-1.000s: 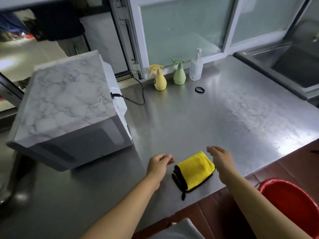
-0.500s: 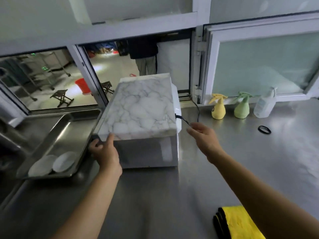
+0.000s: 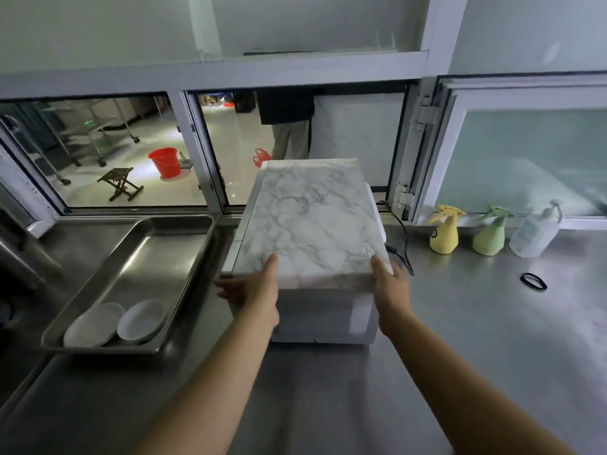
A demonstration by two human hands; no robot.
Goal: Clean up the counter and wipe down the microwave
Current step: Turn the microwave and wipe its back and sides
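Left hand (image 3: 253, 292): thumb lies on the marble-patterned top of the microwave (image 3: 312, 224) at its front-left corner; the other fingers (image 3: 226, 287) wrap down the left side, clamped on the casing. Right hand (image 3: 389, 284): thumb on the top at the front-right corner, remaining fingers hidden round the right side, also gripping. Both palms press inward against the front corners.

Microwave sits on the steel desk (image 3: 460, 356) toward its back edge, turned slightly, door face toward the person. Power cord (image 3: 402, 244) runs from its right rear to the window frame; slack cannot be judged.

Judgement: step in hand is shifting or squaring the microwave so the surface and casing can be wiped. To do it well: keep equal squeeze on both sides, slide rather than lift, move slowly, watch the cord so it neither snags nor pulls taut.

Left clearance is tight: metal tray (image 3: 138, 257) stands just beside the microwave, holding two white dishes (image 3: 115, 323) at its near end. Avoid pushing leftward into it.

Right of the cord, along the back edge: yellow spray bottle (image 3: 444, 233), green spray bottle (image 3: 489, 234), clear pump bottle (image 3: 533, 233). A black ring (image 3: 533, 281) lies apart on the desk. No cloth is in view.
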